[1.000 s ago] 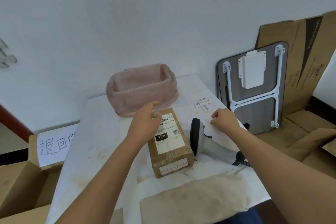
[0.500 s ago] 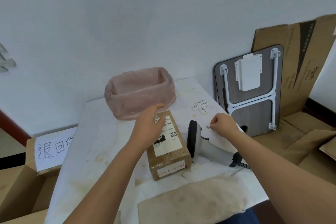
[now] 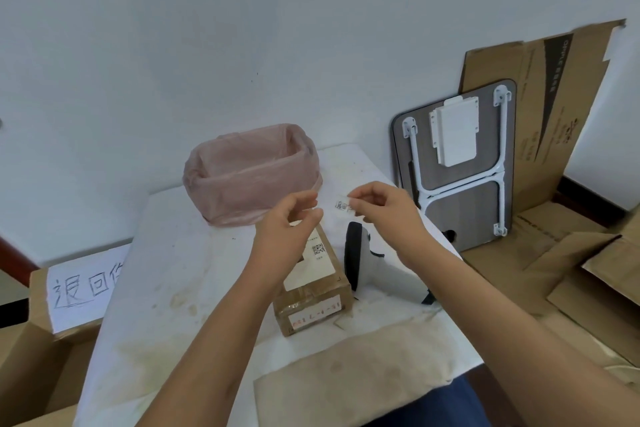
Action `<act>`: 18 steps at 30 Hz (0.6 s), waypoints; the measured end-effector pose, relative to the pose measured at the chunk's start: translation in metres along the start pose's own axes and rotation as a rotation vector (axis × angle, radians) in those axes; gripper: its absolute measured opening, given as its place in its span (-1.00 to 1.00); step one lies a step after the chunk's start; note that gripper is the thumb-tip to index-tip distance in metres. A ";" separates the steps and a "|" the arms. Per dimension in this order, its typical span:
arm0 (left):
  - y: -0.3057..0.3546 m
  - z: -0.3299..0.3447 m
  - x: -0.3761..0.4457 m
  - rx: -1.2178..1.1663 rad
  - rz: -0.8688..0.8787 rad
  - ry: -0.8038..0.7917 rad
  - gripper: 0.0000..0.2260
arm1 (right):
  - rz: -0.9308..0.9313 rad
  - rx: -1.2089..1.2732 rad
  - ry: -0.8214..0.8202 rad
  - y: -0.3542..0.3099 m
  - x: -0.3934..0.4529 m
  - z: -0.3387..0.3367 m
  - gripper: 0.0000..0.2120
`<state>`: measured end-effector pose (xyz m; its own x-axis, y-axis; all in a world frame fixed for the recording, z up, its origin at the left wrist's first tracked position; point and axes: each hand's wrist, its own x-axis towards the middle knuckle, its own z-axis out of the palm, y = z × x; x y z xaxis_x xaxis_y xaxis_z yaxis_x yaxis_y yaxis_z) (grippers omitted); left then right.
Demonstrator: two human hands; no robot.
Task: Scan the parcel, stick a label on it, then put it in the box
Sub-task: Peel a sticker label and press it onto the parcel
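The right hand (image 3: 384,208) was raised above the table (image 3: 166,270), thumb and forefinger pinching a small printed label (image 3: 343,204) by its edge. The left hand (image 3: 287,229) hovered just beside it, fingers loosely curled and partly open, holding nothing. Under that hand the parcel (image 3: 313,284) lay flat near the table's middle, the scanner (image 3: 367,263) lying just beside it towards the right edge.

a brown parcel (image 3: 313,282) with a white printed sheet sits mid-frame, a pink-lined bin (image 3: 251,173) behind it, a black-and-white scanner (image 3: 375,267) to its right.
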<state>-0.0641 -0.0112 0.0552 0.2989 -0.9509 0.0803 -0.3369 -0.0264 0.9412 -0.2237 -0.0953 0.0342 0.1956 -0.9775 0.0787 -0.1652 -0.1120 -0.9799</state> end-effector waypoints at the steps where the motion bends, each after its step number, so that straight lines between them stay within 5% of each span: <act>1: -0.001 -0.003 -0.003 -0.033 -0.018 0.003 -0.77 | -0.014 -0.005 -0.028 -0.004 -0.005 0.004 -0.92; 9: -0.010 -0.025 -0.032 -0.172 -0.066 0.044 -0.92 | -0.080 0.025 -0.222 -0.021 -0.039 0.036 -0.92; 18: -0.016 -0.042 -0.051 -0.271 -0.084 0.237 -0.93 | 0.043 0.192 -0.300 -0.024 -0.066 0.054 -0.86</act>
<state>-0.0360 0.0504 0.0500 0.5244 -0.8504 0.0428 -0.0628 0.0115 0.9980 -0.1803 -0.0180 0.0427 0.4722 -0.8815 0.0075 -0.0007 -0.0089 -1.0000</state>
